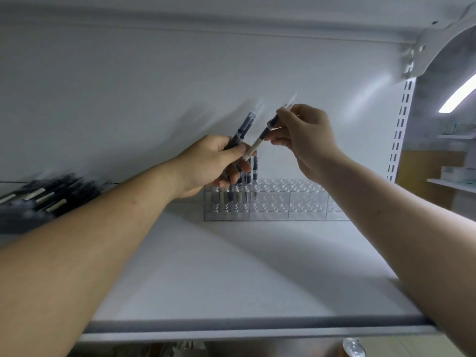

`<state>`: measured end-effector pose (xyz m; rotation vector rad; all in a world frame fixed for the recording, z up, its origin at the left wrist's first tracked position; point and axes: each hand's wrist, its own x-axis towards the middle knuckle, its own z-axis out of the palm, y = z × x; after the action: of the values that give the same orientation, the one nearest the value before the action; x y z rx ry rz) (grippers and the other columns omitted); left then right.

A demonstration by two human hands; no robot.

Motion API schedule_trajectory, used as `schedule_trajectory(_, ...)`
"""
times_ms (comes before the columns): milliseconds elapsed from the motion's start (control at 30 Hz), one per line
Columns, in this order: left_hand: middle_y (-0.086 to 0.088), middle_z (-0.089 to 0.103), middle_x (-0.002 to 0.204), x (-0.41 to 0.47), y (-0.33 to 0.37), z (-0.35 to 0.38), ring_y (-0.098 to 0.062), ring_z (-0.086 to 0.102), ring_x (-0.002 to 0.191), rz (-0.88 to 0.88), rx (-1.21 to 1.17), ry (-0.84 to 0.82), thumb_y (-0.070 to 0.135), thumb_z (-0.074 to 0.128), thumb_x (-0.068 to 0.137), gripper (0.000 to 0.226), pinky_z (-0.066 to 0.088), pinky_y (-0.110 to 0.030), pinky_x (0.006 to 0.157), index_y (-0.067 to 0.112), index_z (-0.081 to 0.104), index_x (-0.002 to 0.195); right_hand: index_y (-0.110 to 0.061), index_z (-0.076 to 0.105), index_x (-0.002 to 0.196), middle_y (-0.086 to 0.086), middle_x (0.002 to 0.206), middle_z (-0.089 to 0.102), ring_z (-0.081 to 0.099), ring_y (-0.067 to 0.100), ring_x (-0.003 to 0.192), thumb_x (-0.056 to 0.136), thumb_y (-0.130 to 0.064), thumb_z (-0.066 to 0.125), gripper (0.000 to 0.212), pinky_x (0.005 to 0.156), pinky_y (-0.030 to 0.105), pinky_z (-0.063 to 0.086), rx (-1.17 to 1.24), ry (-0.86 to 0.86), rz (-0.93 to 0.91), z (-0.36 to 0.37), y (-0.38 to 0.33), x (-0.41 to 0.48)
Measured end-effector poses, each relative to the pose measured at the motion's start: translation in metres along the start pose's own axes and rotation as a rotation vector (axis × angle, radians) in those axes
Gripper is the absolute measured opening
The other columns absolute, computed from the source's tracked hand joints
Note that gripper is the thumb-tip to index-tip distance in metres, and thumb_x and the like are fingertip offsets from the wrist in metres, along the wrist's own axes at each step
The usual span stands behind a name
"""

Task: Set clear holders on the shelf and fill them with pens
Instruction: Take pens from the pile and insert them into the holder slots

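- With the left hand (210, 163), grips a bundle of dark pens (244, 128), fingers and thumb curled round the lower barrels.
- Holds that bundle steeply tilted, long axis rising from the fist up and to the right, clear ends topmost; at least two in it, the exact count lost to blur.
- With the right hand (306, 143), pinches a single pen (264, 134) between thumb and fingertips, on its upper half.
- Holds this one slanted as well: pale labelled end down-left, just beside the left thumb; clear tip up-right, poking out past the right knuckles.
- Both hands and their pens in the air over the left end of the clear holders (283, 202).
- Along the back of the shelf (231, 266), close to the back panel (180, 86): those holders in one row, four sections marked off by seams, the last partly behind the right forearm; tops full of round sockets.
- In the leftmost section only, standing pens (253, 168), upright, partly hidden by the left hand; number not readable.
- At far left on the shelf, a pile of loose pens (43, 197), lying flat, blurred, long axes slanting up-right; too smeared to count.
- At right, a slotted upright (401, 130) and, beyond it, a lit strip lamp (457, 97).
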<state>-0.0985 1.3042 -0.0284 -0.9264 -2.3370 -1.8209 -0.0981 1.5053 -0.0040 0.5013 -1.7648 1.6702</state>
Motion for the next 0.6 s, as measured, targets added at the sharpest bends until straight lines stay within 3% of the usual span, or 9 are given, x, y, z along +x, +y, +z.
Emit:
schedule_trajectory(167,-0.007,0.062,0.085,0.0,-0.001,-0.001,-0.013,0.044,0.055,0.0,0.005,-0.019,0.02,0.046,0.112,0.028,0.032,-0.025,0.049,0.005,0.066,0.124,-0.003,0.062,0.098,0.011,0.083,0.073,0.075,0.027,0.068,0.106,-0.012,0.052,0.016,0.067,0.04,0.059,-0.147,0.09,-0.057,-0.007,0.004,0.004)
schedule_trajectory(333,-0.001,0.05,0.076,0.0,-0.001,-0.002,-0.012,0.033,0.053,0.017,0.023,-0.039,0.019,0.045,0.112,0.027,0.026,-0.025,0.048,0.006,0.066,0.124,-0.009,0.06,0.096,0.006,0.084,0.076,0.077,0.023,0.067,0.104,-0.014,0.054,0.011,0.075,0.052,0.062,-0.403,0.018,-0.127,-0.006,0.013,0.0)
schedule_trajectory(600,0.0,0.043,0.075,0.0,-0.002,-0.002,-0.011,0.028,0.053,0.026,0.063,-0.039,0.021,0.042,0.114,0.028,0.026,-0.024,0.047,0.009,0.064,0.126,-0.007,0.062,0.103,-0.001,0.082,0.076,0.076,0.016,0.067,0.104,-0.016,0.056,0.012,0.078,0.052,0.062,-0.517,-0.039,-0.139,-0.004,0.019,-0.001)
